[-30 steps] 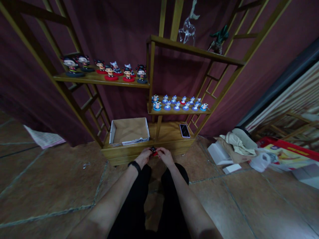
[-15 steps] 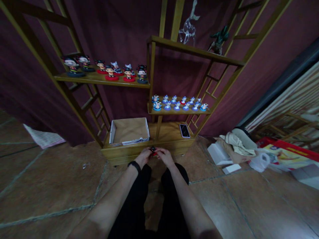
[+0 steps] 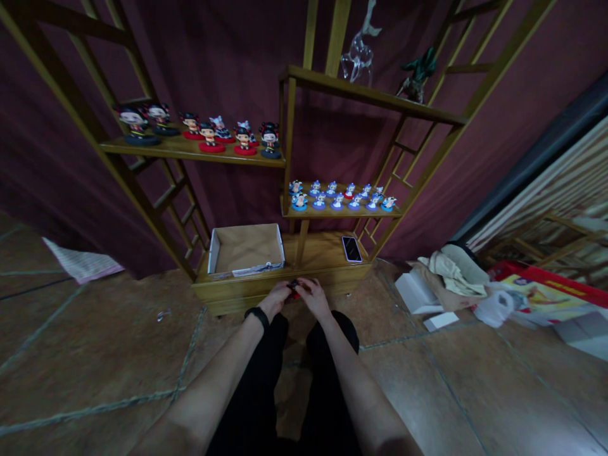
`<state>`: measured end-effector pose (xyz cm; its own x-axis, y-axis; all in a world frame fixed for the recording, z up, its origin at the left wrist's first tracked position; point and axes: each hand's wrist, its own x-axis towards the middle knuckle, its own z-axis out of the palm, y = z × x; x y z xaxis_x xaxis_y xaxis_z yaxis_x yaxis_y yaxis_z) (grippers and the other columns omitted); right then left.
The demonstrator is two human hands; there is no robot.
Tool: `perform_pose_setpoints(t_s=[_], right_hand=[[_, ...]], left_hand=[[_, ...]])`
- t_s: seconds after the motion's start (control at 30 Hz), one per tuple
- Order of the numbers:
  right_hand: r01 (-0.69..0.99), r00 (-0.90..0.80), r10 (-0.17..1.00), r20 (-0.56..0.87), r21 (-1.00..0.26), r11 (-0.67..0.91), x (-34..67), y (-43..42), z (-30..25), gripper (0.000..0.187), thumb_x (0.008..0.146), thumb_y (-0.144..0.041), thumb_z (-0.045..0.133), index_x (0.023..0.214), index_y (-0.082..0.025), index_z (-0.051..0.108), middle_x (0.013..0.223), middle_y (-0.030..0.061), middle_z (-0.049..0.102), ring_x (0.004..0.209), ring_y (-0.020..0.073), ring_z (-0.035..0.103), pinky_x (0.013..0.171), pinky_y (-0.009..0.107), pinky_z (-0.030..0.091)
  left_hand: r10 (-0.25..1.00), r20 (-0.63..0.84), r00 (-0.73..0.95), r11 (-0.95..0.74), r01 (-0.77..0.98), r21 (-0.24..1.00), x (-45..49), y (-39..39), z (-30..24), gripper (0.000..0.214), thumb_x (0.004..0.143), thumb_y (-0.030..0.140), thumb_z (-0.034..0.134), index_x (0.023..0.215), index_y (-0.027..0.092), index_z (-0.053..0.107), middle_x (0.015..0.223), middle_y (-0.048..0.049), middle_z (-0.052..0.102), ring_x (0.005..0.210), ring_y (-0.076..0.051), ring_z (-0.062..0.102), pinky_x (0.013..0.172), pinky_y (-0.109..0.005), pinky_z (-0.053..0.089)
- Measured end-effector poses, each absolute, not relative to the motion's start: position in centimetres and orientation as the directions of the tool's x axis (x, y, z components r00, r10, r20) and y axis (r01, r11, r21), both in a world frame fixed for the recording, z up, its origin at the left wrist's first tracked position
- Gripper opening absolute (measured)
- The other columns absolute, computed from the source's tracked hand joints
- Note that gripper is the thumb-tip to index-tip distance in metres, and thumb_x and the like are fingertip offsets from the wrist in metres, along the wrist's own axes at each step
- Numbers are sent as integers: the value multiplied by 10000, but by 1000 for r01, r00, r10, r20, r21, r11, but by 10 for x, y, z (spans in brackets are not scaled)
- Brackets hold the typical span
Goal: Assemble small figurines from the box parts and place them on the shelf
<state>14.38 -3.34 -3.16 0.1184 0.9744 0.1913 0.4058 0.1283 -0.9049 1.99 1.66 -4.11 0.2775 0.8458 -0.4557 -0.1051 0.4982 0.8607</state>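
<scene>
Between my two hands is a small figurine (image 3: 293,290) with a dark top and a red part, mostly covered by fingers. My left hand (image 3: 276,299), below a black wristband, is closed around its left side. From the right, the fingers of my right hand (image 3: 311,296) pinch it near the top. Both hands are just in front of the cabinet's low base (image 3: 237,292), above my knees. Similar black-haired figurines on red bases, such as this one (image 3: 244,140), stand on the upper left shelf (image 3: 190,151).
An open cardboard box (image 3: 244,250) and a phone (image 3: 352,249) lie on the base. Several blue-and-white figurines (image 3: 337,201) line the middle shelf. A glass deer (image 3: 358,54) and a dark green statue (image 3: 418,76) stand higher. White boxes (image 3: 418,293) and bags lie on the floor at right.
My right hand's fingers have risen slightly and moved over the top of the figurine, which shows less of its dark head. My left hand keeps its hold in almost the same place.
</scene>
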Motion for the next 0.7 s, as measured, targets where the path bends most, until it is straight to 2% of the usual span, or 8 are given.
perform_pose_setpoints(t_s=[0.23, 0.5, 0.7], right_hand=[[402, 118, 976, 181, -908, 120, 144, -32, -36, 302, 792, -342, 539, 1070, -266, 628, 1078, 52, 571, 969, 158, 569, 893, 298, 437], [426, 131, 979, 158, -900, 88, 144, -29, -39, 240, 815, -309, 508, 983, -239, 665, 987, 48, 622, 909, 154, 589, 858, 286, 445], [466, 134, 984, 116, -884, 41, 144, -29, -40, 220, 810, -324, 513, 916, -214, 672, 940, 45, 628, 843, 145, 591, 803, 265, 446]], left_hand=[[834, -447, 324, 517, -176, 838, 21, 18, -47, 194, 593, -53, 566, 692, 110, 602, 569, -3, 595, 495, -88, 547, 443, -166, 406], [804, -477, 354, 565, -206, 799, 19, 17, -44, 221, 597, -84, 532, 683, 113, 583, 610, -15, 608, 538, -102, 577, 521, -202, 487], [786, -485, 383, 590, -232, 774, 17, 17, -42, 260, 591, -83, 532, 746, 117, 589, 666, -26, 637, 588, -128, 612, 607, -265, 536]])
